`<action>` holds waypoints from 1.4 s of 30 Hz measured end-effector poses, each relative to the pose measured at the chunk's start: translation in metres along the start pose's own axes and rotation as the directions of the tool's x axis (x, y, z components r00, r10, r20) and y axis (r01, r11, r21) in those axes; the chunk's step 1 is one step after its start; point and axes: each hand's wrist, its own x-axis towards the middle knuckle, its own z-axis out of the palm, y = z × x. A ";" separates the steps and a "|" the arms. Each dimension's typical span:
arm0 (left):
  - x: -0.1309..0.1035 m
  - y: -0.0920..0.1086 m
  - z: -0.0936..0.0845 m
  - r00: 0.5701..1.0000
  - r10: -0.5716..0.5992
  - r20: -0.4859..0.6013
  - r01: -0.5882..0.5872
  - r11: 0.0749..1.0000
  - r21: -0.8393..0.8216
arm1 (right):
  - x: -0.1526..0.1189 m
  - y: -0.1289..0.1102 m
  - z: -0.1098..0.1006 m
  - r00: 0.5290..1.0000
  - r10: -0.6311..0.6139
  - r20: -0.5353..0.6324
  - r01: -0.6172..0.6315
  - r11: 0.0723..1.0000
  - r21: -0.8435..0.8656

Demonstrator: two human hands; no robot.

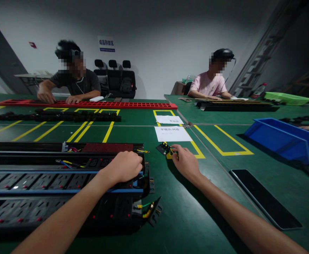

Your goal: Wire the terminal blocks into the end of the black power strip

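Note:
My left hand is closed over the right end of a black socket strip; what its fingers hold is hidden. Between the curled fingers of my right hand is a small black bracket with yellow-and-green wire, just off the strips' ends. A yellow-tipped wire sticks out from the rear strip beside my left hand. Nearer me lie two more socket strips with blue edges; the closest one has a black end piece hanging from wires at its right end.
A black phone-like slab lies at right, near a blue bin. White paper labels sit beyond my right hand. Farther back are a long red frame, black strips, a green tray and two seated people.

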 end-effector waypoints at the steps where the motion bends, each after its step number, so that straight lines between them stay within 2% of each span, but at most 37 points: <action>1: 0.000 0.000 0.000 1.000 0.001 0.000 -0.001 1.000 -0.003 | 0.000 0.001 -0.001 0.999 0.050 -0.018 -0.049 0.998 0.033; 4: 0.000 0.000 0.001 1.000 0.004 -0.002 -0.004 1.000 -0.006 | 0.000 0.002 -0.003 0.990 0.131 -0.050 -0.129 0.991 0.041; 9: 0.000 -0.001 0.002 1.000 0.005 -0.003 -0.005 1.000 0.002 | -0.002 -0.003 -0.004 0.998 0.027 -0.060 -0.035 0.991 -0.132; 14: 0.000 -0.001 0.002 1.000 0.013 -0.017 -0.012 1.000 0.003 | -0.002 -0.006 -0.001 0.996 -0.074 0.045 0.080 0.985 -0.152; 18: -0.001 -0.001 0.000 1.000 0.008 -0.015 -0.009 1.000 -0.008 | -0.002 -0.006 -0.002 0.998 -0.039 0.046 0.046 0.982 -0.185; 23: 0.000 -0.001 0.001 1.000 0.011 -0.021 -0.011 1.000 0.003 | -0.004 -0.007 -0.002 0.998 -0.052 -0.031 0.044 0.976 -0.216; 27: 0.000 -0.001 0.001 1.000 0.010 -0.017 -0.010 1.000 0.002 | -0.005 -0.005 -0.001 0.996 -0.065 -0.064 0.051 0.978 -0.204; 31: -0.001 0.000 -0.001 1.000 0.012 -0.024 -0.012 1.000 -0.006 | -0.004 -0.004 -0.001 0.996 -0.079 -0.046 0.070 0.982 -0.173; 38: -0.002 0.000 -0.002 1.000 0.002 -0.016 -0.002 1.000 0.001 | -0.003 -0.003 -0.003 0.981 -0.183 -0.063 0.183 0.983 0.003; 42: -0.001 0.001 -0.002 1.000 0.004 -0.014 -0.004 1.000 0.004 | -0.004 -0.005 -0.004 0.980 -0.180 -0.085 0.179 0.984 -0.017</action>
